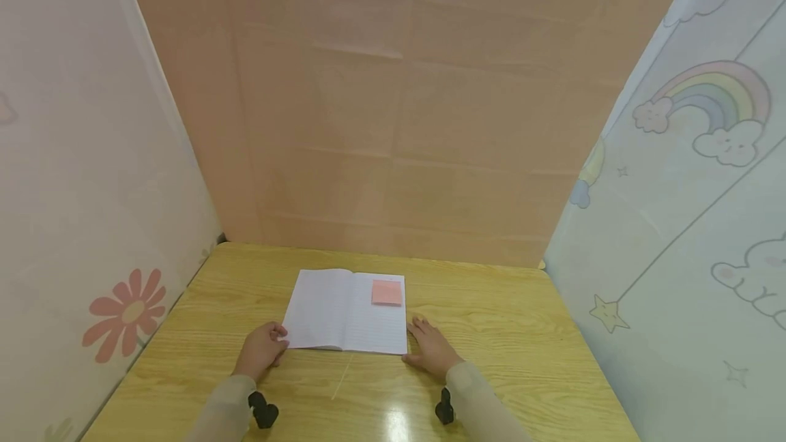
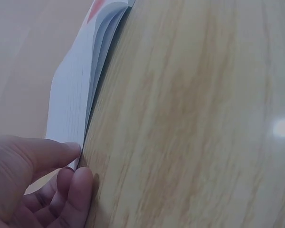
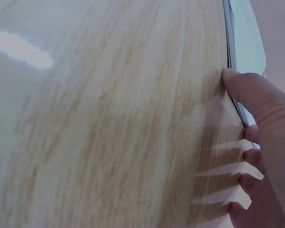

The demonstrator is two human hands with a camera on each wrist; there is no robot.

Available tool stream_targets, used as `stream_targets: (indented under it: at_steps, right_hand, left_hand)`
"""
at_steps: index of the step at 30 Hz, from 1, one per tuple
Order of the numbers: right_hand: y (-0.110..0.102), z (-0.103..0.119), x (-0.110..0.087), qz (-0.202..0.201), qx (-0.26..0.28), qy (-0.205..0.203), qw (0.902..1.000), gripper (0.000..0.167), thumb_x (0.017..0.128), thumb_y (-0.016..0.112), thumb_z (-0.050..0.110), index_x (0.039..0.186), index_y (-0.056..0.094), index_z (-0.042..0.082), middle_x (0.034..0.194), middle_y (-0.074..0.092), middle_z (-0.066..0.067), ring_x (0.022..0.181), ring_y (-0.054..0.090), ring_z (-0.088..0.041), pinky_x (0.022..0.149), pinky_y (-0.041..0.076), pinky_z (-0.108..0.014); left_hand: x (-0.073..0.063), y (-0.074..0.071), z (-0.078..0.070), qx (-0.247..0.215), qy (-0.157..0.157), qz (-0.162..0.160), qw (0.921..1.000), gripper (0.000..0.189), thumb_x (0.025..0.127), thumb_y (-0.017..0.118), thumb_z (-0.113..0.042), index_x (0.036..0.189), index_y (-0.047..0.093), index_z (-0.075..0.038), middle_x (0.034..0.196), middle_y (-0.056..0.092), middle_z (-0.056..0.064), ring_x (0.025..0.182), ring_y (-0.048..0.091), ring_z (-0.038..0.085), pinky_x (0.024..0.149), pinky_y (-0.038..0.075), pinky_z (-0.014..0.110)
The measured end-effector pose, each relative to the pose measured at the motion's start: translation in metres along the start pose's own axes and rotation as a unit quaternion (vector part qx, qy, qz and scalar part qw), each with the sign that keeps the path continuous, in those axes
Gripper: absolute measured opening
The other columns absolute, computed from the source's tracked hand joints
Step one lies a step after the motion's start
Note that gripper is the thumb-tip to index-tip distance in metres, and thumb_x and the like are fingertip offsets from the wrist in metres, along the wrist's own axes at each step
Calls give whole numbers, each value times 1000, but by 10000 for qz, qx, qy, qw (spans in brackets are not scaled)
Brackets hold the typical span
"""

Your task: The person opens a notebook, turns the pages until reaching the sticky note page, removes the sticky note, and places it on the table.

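An open notebook (image 1: 316, 309) with lined white pages lies on the wooden table. A pink sticky note (image 1: 387, 293) sits near the top of its right page. At the lower left corner my left hand (image 1: 260, 350) pinches the notebook, thumb on the page and fingers curled at its edge. The left wrist view shows the page edges (image 2: 69, 95) fanned slightly beyond the thumb. My right hand (image 1: 432, 350) rests beside the right edge with fingers spread. In the right wrist view its thumb (image 3: 242, 83) touches the notebook's edge, and its fingertips are down at the table.
The wooden table (image 1: 510, 333) extends around the notebook on all sides. A plain tan sheet (image 1: 393, 121) hangs behind it. Patterned sheets stand at the left (image 1: 74, 155) and right (image 1: 688, 224). Light glares off the table's near edge.
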State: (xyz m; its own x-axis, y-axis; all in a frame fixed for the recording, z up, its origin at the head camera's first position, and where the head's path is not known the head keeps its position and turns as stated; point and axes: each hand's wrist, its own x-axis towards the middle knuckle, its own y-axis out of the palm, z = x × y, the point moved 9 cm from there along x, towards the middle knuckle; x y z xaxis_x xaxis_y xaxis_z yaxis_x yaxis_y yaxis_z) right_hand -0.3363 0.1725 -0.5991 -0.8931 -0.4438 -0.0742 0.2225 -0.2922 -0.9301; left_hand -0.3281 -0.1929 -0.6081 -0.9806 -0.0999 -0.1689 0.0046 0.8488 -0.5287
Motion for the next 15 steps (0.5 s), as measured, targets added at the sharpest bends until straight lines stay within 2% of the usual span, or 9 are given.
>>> stream_targets:
  at_steps: [2, 7, 9, 15]
  right_hand:
    - [0, 1, 0, -13, 12, -26, 10000, 77, 88, 66, 47, 144, 40, 1, 153, 31, -22, 141, 28, -42, 112, 27, -56]
    - [0, 1, 0, -64, -78, -72, 9999, 77, 88, 66, 46, 144, 41, 1, 153, 33, -22, 140, 30, -43, 111, 28, -57]
    - [-1, 1, 0, -64, -65, -63, 9999, 77, 88, 66, 46, 144, 41, 1, 153, 33, -22, 140, 30, -43, 111, 28, -57]
    - [-1, 1, 0, -15, -74, 14, 10000, 77, 88, 65, 48, 145, 41, 2, 153, 32, -21, 141, 29, -42, 112, 28, -56]
  left_hand:
    - [-1, -2, -3, 238, 97, -7, 9997, 17, 85, 66, -5, 101, 62, 0, 90, 63, 12, 56, 56, 16, 55, 47, 30]
    - [-3, -9, -18, 879, 413, -136, 9952, 16, 85, 67, -10, 100, 64, -4, 92, 65, 10, 74, 59, 20, 68, 47, 38]
    - [-3, -11, -24, 926, 501, -186, 9943, 16, 86, 66, -11, 101, 64, -5, 90, 64, 8, 79, 57, 20, 69, 47, 38]
    - [-1, -9, -46, 601, 793, -183, 9949, 17, 88, 66, -10, 104, 65, -5, 83, 61, 4, 72, 54, 17, 63, 43, 29]
